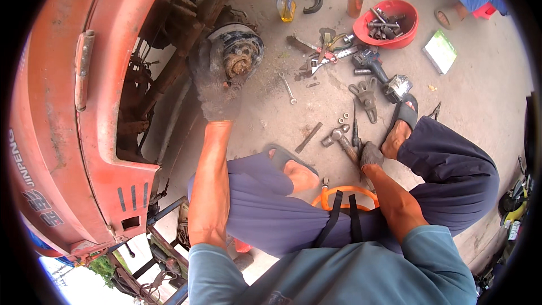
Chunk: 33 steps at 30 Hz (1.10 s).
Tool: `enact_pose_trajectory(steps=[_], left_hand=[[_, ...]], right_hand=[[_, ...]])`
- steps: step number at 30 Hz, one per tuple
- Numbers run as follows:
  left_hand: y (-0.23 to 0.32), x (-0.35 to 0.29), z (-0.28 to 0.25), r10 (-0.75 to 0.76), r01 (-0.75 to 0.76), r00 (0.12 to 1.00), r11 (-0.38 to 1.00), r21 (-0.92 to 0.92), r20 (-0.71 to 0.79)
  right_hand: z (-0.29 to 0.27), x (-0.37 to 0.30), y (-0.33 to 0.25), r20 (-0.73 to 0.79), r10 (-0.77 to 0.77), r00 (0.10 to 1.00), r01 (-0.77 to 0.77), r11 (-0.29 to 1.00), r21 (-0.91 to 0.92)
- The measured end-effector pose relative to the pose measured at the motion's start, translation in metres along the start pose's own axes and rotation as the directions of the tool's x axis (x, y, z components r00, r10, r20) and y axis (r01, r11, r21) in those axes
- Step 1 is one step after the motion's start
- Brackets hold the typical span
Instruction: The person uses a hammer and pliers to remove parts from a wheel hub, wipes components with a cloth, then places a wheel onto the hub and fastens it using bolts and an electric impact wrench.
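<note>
My left hand (217,85), in a dark work glove, grips the near left side of a dirty brake drum (252,45) with a rusty hub in its centre. The drum sits at the axle beside the red vehicle body; the glove hides part of its rim, and some fingers are blurred. My right hand (372,156), also gloved, is closed round the lower handle of a hammer (341,138), whose head points left just above the floor. A slim dark pointed tool (355,127) lies right beside the hammer handle. Left of the hammer lies a flat metal bar (309,137).
The red vehicle panel (53,107) fills the left side. On the floor lie a combination wrench (288,88), a cordless impact wrench (375,68), a puller (367,99) and a curved brake shoe (313,1). A red bowl (411,33) holds several sockets, near a spray can (355,3).
</note>
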<state>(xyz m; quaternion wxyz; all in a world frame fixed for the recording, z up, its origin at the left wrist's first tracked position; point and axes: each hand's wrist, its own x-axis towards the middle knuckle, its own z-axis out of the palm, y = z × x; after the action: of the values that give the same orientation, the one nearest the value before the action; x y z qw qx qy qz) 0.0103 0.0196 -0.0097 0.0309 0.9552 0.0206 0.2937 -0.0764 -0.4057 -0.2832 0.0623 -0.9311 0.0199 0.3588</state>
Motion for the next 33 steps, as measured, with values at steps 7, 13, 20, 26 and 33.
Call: enact_pose_trajectory(steps=[7,13,20,26,33], left_hand=[[0.006,0.003,0.0,0.02,-0.02,0.999,1.0,-0.006,-0.032],[0.007,0.007,-0.005,0.025,-0.024,0.999,1.0,0.02,-0.036],[0.005,0.045,-0.047,0.193,-0.255,0.913,0.958,0.133,0.359],[0.012,0.089,-0.054,0.494,-0.641,0.702,0.752,0.153,0.513],[-0.01,0.092,-0.025,0.446,-0.539,0.654,0.842,-0.038,0.611]], right_hand=[[-0.034,-0.017,-0.039,-0.134,0.018,0.991,0.013,0.973,0.231],[-0.108,-0.01,-0.088,-0.248,-0.257,0.934,0.315,0.92,0.234],[-0.163,-0.045,-0.107,-0.087,-0.33,0.94,0.341,0.916,0.21],[-0.113,-0.043,-0.11,0.001,-0.379,0.925,0.359,0.877,0.318],[-0.113,-0.05,-0.141,0.482,-0.459,0.746,-0.276,0.445,0.852]])
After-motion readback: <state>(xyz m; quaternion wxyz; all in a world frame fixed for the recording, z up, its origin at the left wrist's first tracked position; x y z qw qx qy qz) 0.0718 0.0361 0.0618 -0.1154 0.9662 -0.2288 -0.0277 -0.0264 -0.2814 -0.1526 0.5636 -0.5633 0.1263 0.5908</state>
